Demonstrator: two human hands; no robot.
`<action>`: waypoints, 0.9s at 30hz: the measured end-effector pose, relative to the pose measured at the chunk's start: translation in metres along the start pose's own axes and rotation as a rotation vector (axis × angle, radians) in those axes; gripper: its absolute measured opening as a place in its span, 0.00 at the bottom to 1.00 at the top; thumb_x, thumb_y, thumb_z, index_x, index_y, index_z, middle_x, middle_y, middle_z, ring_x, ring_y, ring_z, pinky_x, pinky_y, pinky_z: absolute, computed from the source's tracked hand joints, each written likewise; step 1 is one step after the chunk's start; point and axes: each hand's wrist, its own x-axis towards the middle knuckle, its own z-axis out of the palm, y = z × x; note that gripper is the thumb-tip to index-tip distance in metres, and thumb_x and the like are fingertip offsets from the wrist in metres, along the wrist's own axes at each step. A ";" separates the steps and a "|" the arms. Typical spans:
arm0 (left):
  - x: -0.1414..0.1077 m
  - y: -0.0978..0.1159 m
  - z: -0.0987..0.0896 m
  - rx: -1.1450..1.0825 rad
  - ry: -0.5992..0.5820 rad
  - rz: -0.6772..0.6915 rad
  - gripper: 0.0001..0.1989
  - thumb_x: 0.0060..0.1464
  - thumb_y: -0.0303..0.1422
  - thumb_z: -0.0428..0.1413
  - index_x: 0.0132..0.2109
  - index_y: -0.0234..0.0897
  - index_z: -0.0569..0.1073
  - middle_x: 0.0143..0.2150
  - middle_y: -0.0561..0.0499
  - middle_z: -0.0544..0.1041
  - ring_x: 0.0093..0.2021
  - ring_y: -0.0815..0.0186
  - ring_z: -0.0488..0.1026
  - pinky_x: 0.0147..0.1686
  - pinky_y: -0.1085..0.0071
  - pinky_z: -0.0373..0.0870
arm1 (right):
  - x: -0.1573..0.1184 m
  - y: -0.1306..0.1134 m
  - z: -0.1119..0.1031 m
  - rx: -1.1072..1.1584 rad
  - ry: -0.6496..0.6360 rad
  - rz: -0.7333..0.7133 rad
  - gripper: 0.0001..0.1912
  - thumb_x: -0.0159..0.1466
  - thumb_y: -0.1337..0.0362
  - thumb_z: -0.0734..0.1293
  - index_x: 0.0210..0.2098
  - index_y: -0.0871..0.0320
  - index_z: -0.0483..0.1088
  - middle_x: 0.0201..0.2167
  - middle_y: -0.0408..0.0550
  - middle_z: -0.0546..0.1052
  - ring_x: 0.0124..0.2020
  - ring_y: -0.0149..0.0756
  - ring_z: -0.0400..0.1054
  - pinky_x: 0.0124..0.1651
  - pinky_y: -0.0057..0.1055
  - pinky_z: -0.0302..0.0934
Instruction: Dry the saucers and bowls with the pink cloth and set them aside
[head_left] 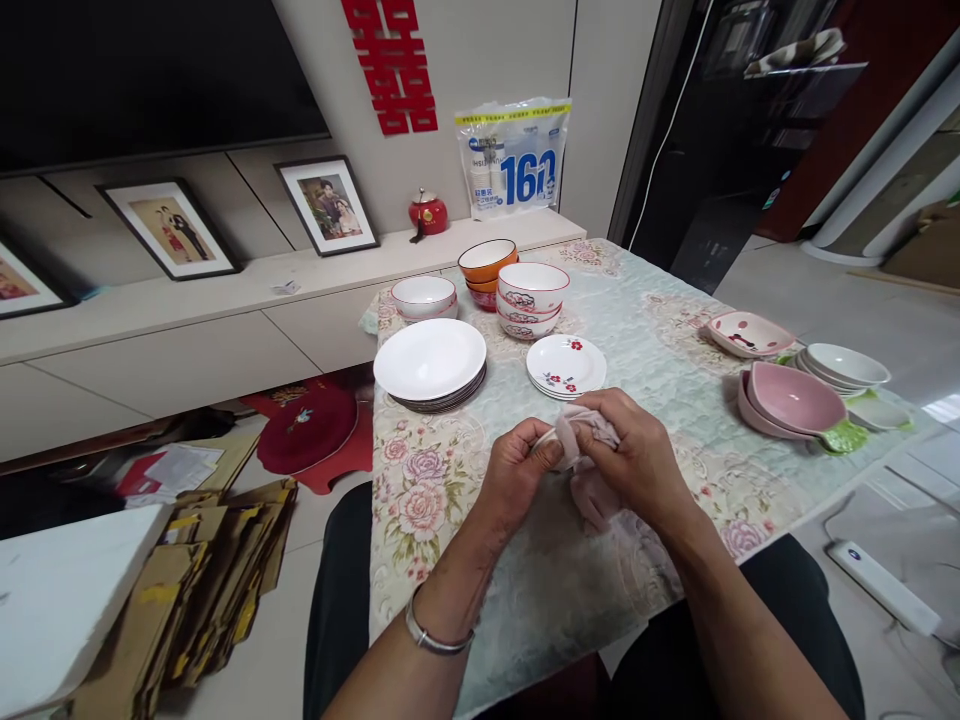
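My left hand (pixel 523 462) is closed, its thumb and fingers pinching a small white object (pixel 548 437) whose kind I cannot make out. A pale pinkish cloth (pixel 592 496) is bunched in my right hand (pixel 626 448), closed and pressed against that object. One end of the cloth hangs below the fingers. Both hands meet above the near part of the table. Just beyond them lies a short stack of small white plates with red flowers (pixel 566 362). Left of it, a large white plate (pixel 430 358) tops a taller stack.
Behind the plates stand flowered bowls (pixel 533 285), orange bowls (pixel 487 262) and white bowls (pixel 424 294). Pink bowls (pixel 799 398), white bowls (pixel 847 364) and a patterned dish (pixel 750 333) sit at the table's right edge. Flattened cardboard (pixel 217 560) lies on the floor at left.
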 end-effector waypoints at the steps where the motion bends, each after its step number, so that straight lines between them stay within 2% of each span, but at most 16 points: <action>1: 0.000 0.000 0.000 0.005 -0.007 0.008 0.12 0.52 0.39 0.63 0.34 0.34 0.74 0.28 0.54 0.73 0.31 0.69 0.65 0.34 0.73 0.60 | -0.001 -0.004 0.000 -0.027 -0.017 -0.034 0.09 0.63 0.65 0.65 0.42 0.57 0.73 0.40 0.50 0.76 0.43 0.41 0.71 0.45 0.34 0.63; 4: 0.000 0.000 0.000 0.027 -0.009 0.013 0.11 0.53 0.39 0.62 0.35 0.34 0.75 0.29 0.54 0.73 0.31 0.69 0.65 0.35 0.72 0.60 | -0.001 -0.005 -0.002 -0.026 -0.040 -0.032 0.09 0.63 0.64 0.65 0.42 0.56 0.73 0.40 0.49 0.76 0.42 0.41 0.71 0.43 0.34 0.62; 7: -0.001 -0.002 -0.001 0.019 0.018 -0.007 0.12 0.52 0.40 0.63 0.33 0.34 0.74 0.27 0.55 0.72 0.29 0.70 0.64 0.33 0.73 0.59 | 0.002 0.010 -0.005 0.104 -0.022 0.125 0.10 0.63 0.61 0.65 0.42 0.56 0.75 0.38 0.47 0.78 0.39 0.39 0.71 0.41 0.32 0.62; 11: 0.000 -0.003 0.000 -0.065 0.048 -0.018 0.14 0.49 0.40 0.65 0.33 0.34 0.74 0.26 0.55 0.72 0.28 0.71 0.63 0.31 0.74 0.58 | 0.005 0.028 -0.005 0.446 -0.043 0.375 0.14 0.61 0.56 0.67 0.41 0.57 0.76 0.34 0.44 0.78 0.34 0.36 0.70 0.36 0.29 0.61; 17: 0.001 0.003 0.005 -0.224 0.085 -0.033 0.16 0.43 0.40 0.68 0.30 0.34 0.73 0.25 0.55 0.71 0.26 0.72 0.61 0.30 0.75 0.57 | 0.006 0.026 -0.003 0.942 -0.049 0.653 0.17 0.50 0.55 0.76 0.36 0.56 0.76 0.28 0.42 0.78 0.26 0.33 0.69 0.30 0.26 0.62; 21: 0.001 0.007 0.004 -0.246 0.059 -0.065 0.16 0.44 0.41 0.67 0.31 0.33 0.73 0.26 0.53 0.72 0.28 0.71 0.63 0.32 0.74 0.58 | 0.005 0.023 -0.004 0.996 -0.023 0.670 0.15 0.49 0.56 0.77 0.33 0.56 0.76 0.28 0.41 0.78 0.25 0.30 0.68 0.28 0.24 0.61; 27: -0.001 0.008 -0.001 -0.097 0.020 -0.104 0.15 0.47 0.42 0.65 0.32 0.34 0.72 0.26 0.54 0.72 0.27 0.70 0.64 0.30 0.73 0.58 | 0.002 0.022 -0.008 0.758 -0.097 0.513 0.15 0.55 0.54 0.74 0.35 0.58 0.76 0.28 0.42 0.76 0.27 0.31 0.65 0.29 0.25 0.58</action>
